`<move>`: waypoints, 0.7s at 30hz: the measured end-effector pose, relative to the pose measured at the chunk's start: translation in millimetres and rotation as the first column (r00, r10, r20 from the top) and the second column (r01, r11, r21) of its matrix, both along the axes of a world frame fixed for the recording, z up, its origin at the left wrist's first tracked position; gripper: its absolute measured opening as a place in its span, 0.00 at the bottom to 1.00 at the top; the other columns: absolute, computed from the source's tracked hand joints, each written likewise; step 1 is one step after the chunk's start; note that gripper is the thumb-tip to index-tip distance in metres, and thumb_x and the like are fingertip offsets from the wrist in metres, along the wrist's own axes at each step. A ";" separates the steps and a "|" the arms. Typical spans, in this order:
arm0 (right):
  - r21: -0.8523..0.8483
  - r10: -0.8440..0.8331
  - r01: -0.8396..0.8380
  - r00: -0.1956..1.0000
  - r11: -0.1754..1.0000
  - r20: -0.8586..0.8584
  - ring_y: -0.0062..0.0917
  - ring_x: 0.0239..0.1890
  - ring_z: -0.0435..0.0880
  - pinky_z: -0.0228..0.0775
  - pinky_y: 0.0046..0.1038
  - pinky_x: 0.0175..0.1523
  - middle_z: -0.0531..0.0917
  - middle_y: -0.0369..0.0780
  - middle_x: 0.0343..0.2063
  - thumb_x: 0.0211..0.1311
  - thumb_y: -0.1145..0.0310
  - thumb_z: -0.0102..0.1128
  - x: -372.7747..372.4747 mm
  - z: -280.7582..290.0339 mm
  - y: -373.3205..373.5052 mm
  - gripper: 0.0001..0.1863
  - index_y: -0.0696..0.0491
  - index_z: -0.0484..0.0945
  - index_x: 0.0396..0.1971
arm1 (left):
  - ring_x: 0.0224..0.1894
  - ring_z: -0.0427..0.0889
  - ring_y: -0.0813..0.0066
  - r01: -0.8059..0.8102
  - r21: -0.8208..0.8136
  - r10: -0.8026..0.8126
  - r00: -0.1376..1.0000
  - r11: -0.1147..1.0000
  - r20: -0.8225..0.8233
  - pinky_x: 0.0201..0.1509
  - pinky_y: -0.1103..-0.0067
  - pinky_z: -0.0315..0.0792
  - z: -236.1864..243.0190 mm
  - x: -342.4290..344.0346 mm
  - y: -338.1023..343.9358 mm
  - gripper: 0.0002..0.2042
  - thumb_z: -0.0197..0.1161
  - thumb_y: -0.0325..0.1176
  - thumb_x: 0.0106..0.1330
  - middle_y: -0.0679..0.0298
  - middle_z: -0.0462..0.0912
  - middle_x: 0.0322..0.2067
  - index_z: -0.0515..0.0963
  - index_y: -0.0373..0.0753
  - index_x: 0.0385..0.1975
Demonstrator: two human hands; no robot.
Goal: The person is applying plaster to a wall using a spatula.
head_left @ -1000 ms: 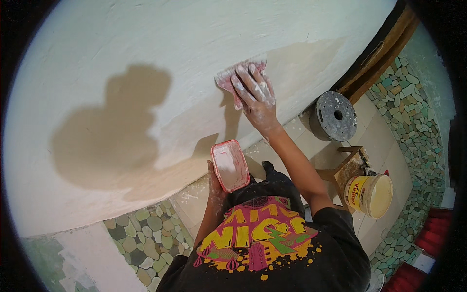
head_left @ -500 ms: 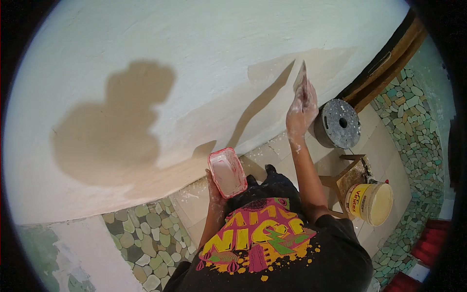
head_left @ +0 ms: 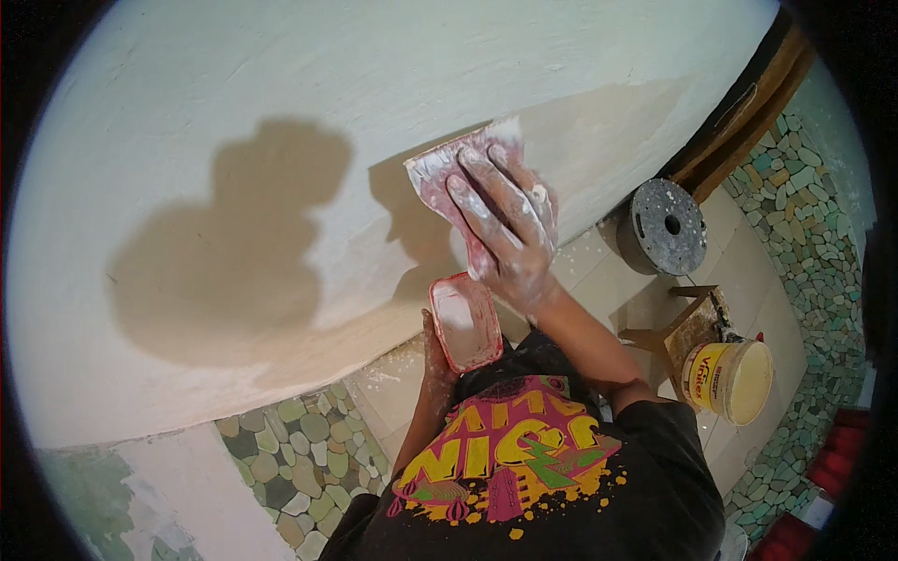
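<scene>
My right hand, fingers coated in white paste, grips a pink flat spreader with a white-smeared edge. It is held over the white wall, beside a beige damp-looking band; whether the edge touches the wall I cannot tell. Below it, my left hand holds a red-rimmed rectangular tub with pale paste inside, in front of my dark shirt and partly hidden behind the tub.
A grey speckled round drum stands at the wall's foot. A wooden stool and an open yellow-labelled bucket are at right on tiles, bordered by pebble flooring. Dark wooden trim runs at upper right.
My right hand has turned from edge-on to flat and come left and lower since half a second ago, spreader still in it. The tub in my left hand has shifted slightly right.
</scene>
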State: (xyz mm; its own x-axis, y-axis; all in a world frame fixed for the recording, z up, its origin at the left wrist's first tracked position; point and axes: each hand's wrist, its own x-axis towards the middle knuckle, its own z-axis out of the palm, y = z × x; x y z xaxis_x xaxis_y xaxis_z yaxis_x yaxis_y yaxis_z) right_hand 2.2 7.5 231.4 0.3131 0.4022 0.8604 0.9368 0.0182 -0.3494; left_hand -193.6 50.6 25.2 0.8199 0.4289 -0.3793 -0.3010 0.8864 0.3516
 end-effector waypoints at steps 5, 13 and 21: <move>-0.217 -0.114 0.153 0.977 0.964 0.182 0.36 0.68 0.70 0.59 0.44 0.72 0.74 0.35 0.66 0.56 0.64 0.64 28.5 -91.0 13.8 0.31 0.41 0.77 0.63 | 0.62 0.76 0.51 0.039 -0.041 -0.039 0.999 0.998 0.018 0.61 0.53 0.77 -9.6 0.8 3.2 0.41 0.50 0.70 0.67 0.55 0.70 0.66 0.59 0.46 0.72; -0.106 -0.136 0.105 0.926 0.989 -0.352 0.41 0.68 0.71 0.59 0.43 0.72 0.73 0.42 0.67 0.59 0.79 0.59 22.7 -119.1 -26.8 0.30 0.52 0.74 0.64 | 0.59 0.78 0.52 -0.053 -0.071 0.052 0.998 0.996 -0.023 0.60 0.53 0.77 -45.7 -24.8 16.9 0.38 0.53 0.68 0.68 0.54 0.75 0.62 0.64 0.46 0.69; 0.213 0.031 0.051 0.931 0.976 -0.363 0.43 0.65 0.74 0.66 0.38 0.68 0.76 0.47 0.62 0.52 0.88 0.49 -19.0 -39.2 34.8 0.35 0.59 0.71 0.65 | 0.61 0.77 0.52 -0.025 -0.035 0.025 1.000 0.999 -0.012 0.62 0.53 0.76 -35.4 -24.7 16.5 0.38 0.52 0.68 0.68 0.55 0.73 0.64 0.63 0.46 0.69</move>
State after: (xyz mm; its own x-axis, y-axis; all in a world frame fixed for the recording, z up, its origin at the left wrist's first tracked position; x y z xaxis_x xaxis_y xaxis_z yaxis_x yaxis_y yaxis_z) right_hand -16.8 42.3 192.2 0.6222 0.2154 0.7527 0.7475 0.1225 -0.6529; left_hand -218.3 67.1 -10.2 0.8046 0.4358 -0.4034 -0.3197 0.8903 0.3242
